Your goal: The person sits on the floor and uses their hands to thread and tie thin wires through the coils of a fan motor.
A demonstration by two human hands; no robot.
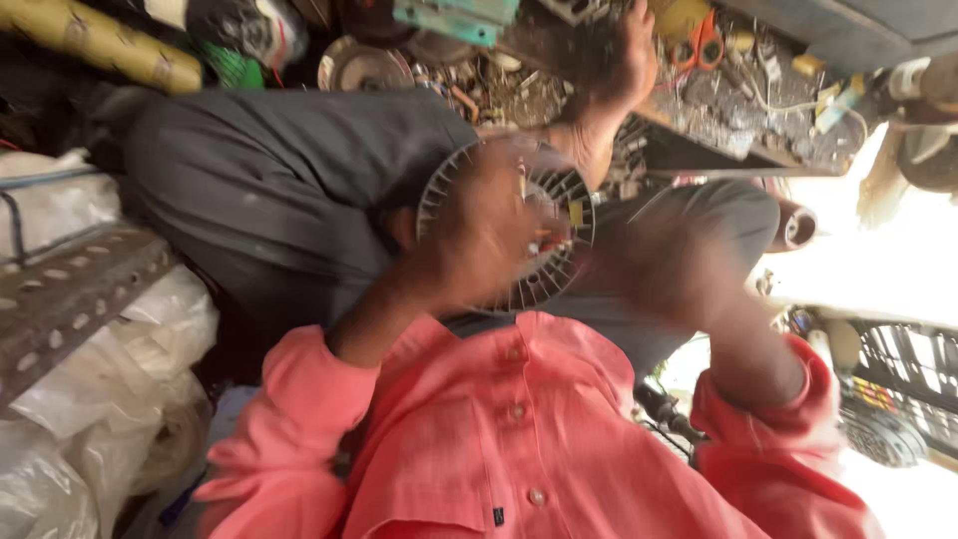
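A round, pale grey finned motor housing (519, 235) sits near the middle of the view, held above the lap. Its rim is ringed with thin radial fins like a comb bent into a circle, and small yellow and orange bits show on its face toward 3 o'clock. Motion blur softens the finer detail.

The left hand (479, 235) covers the housing's face from 8 o'clock, its fingers curled around the casing and gripping it. The right hand (664, 265) lies at 3 o'clock of the housing, just beside its rim; it is too blurred to tell how far its fingers are spread or whether they touch the part. Both arms wear salmon-pink sleeves (299, 409) of a buttoned shirt, above dark grey trousers (279, 190).

At 12 o'clock another person's hand (624, 60) rests on a cluttered surface (738, 110) strewn with screws, wire and small metal scraps, with orange-handled scissors (704, 40) nearby. A perforated steel angle bar (75, 289) and white plastic sacks (130, 399) lie at 9 o'clock. A dark wire fan guard (903, 384) stands at 4 o'clock in bright daylight.
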